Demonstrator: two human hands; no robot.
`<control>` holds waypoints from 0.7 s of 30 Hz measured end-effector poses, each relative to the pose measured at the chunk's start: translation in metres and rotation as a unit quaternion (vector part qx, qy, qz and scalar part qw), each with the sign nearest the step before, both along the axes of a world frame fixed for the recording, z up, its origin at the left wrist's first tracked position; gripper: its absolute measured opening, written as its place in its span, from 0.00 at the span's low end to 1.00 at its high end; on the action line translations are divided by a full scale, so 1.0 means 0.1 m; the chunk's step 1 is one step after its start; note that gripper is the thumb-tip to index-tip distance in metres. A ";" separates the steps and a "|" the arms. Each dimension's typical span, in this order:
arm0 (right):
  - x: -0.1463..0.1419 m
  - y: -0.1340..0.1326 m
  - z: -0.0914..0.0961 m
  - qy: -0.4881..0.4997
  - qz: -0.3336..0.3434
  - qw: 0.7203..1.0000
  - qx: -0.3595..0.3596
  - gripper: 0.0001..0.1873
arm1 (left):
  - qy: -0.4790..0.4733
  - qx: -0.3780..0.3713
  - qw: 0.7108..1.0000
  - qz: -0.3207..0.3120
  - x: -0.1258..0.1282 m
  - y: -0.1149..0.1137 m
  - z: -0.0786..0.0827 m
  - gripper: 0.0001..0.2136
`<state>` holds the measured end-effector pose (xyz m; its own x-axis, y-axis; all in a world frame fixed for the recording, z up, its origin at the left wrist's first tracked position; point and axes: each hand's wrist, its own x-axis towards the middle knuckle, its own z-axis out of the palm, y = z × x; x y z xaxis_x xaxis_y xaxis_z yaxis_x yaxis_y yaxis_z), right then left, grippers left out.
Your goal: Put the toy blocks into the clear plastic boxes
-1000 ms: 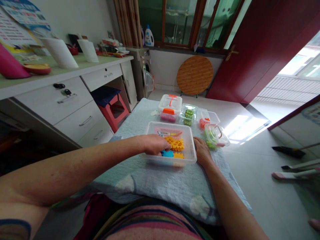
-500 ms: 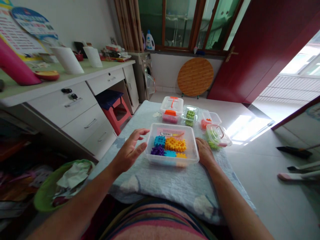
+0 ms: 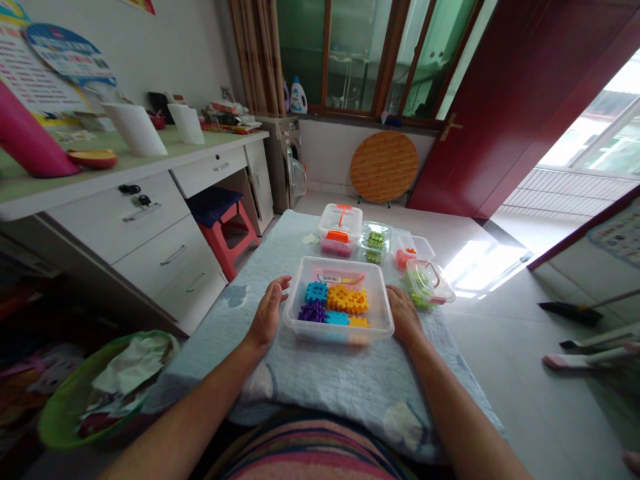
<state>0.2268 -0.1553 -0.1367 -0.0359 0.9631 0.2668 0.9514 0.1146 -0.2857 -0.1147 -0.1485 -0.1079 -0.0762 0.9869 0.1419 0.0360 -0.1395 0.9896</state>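
Note:
A clear plastic box without a lid stands in front of me on the cloth-covered table. Inside lie stacked blue building pieces, yellow building pieces and purple building pieces, with a printed label slip at the back. My left hand is upright beside the box's left wall, open, its fingers stretched forward; whether it touches the wall is hard to tell. Along the right wall rests my right hand, fingers extended and partly hidden by the box.
Behind the box stand a lidded box with orange clips, a clear tray of green pieces and an open tub with orange pieces. A lidded box of green pieces sits beyond my right hand. A green basket is at lower left.
My left hand has come down and closer to the left side of the box, its fingers drawn nearer together. My right hand stays at the right wall. The camera view has tilted slightly upward.

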 end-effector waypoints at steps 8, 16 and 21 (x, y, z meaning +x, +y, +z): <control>0.00 0.00 0.02 -0.009 0.007 1.000 0.004 0.22 | 0.099 0.050 0.993 -0.040 0.08 0.11 -0.08 0.21; -0.01 0.00 0.05 -0.023 0.004 1.000 -0.009 0.22 | 0.192 0.060 0.976 -0.081 0.08 0.07 -0.05 0.15; -0.03 -0.02 0.09 -0.053 0.000 0.998 -0.034 0.21 | 0.219 0.057 0.971 -0.083 0.07 0.07 -0.04 0.15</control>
<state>0.2234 -0.1571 -0.1281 -0.0613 0.9789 0.1948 0.9766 0.0991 -0.1907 -0.1076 -0.1419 -0.1115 0.1742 0.9567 0.2330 0.4167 -0.2860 0.8629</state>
